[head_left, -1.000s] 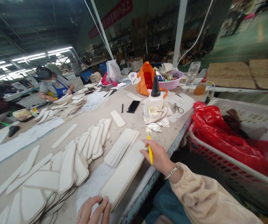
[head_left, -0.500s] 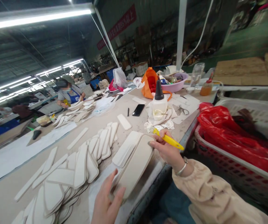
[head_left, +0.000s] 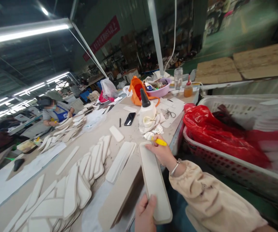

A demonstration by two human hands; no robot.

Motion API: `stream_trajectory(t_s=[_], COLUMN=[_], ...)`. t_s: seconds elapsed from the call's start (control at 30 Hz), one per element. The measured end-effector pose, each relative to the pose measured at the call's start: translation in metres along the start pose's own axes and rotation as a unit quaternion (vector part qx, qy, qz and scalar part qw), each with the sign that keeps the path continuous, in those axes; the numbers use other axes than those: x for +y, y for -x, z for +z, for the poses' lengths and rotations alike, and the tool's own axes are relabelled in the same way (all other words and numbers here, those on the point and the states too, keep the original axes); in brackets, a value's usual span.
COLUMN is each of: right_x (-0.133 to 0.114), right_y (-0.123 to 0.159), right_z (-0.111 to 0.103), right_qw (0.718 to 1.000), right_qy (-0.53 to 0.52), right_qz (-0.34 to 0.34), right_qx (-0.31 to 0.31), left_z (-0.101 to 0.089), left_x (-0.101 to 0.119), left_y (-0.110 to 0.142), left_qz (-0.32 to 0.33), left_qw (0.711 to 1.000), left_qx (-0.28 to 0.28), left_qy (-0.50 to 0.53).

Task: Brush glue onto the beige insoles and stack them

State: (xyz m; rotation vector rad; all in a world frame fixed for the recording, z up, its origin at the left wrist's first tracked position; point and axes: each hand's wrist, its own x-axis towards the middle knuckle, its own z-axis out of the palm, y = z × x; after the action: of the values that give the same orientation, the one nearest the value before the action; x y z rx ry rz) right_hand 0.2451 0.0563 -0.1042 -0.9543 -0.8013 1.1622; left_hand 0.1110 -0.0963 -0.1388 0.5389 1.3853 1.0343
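Between both hands I hold a long off-white panel with rounded corners (head_left: 154, 180), tilted beyond the table's near edge. My left hand (head_left: 145, 212) pinches its lower end, thumb on top. My right hand (head_left: 162, 151) grips the upper end and also keeps a yellow-handled tool (head_left: 160, 141) in its fingers; the tool's working end is hard to make out. Left of the panel lies a stack of similar panels (head_left: 121, 193), with a fanned set of narrower white pieces (head_left: 121, 161) behind it. A large overlapping heap of white pieces (head_left: 66, 193) spreads further left.
Past my right hand stands a white bottle with a black nozzle (head_left: 147, 109) among crumpled cloth. A phone (head_left: 129, 119), scissors (head_left: 169, 114), orange bag (head_left: 136, 91) and purple basin (head_left: 159, 91) lie beyond. At right are baskets with a red plastic bag (head_left: 216, 135). A co-worker (head_left: 56, 111) sits far left.
My left hand has moved from open beside the stack to pinching the panel's lower end. The panel has come off the stack and swung right, toward me. The camera view has turned right.
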Motion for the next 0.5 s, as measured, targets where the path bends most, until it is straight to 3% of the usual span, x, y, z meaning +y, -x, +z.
stream_trajectory(t_s=[0.1,0.23,0.5], right_x=[0.002,0.002,0.004], right_y=[-0.003,-0.006,-0.009], right_z=[-0.005,-0.01,-0.012], right_qw=[1.0,0.999,0.998], right_qy=[0.017,0.044,0.05], right_qz=[0.003,-0.004,-0.012], right_qx=[0.013,0.019,0.02], left_z=[0.009,0.012,0.012], left_x=[-0.006,-0.006,0.001], left_y=[-0.002,0.001,0.014], left_qz=[-0.06,-0.138,-0.125], left_qw=[0.996,0.984,0.98], left_qx=[-0.022,-0.085,-0.136], left_qy=[0.065,0.073,0.077])
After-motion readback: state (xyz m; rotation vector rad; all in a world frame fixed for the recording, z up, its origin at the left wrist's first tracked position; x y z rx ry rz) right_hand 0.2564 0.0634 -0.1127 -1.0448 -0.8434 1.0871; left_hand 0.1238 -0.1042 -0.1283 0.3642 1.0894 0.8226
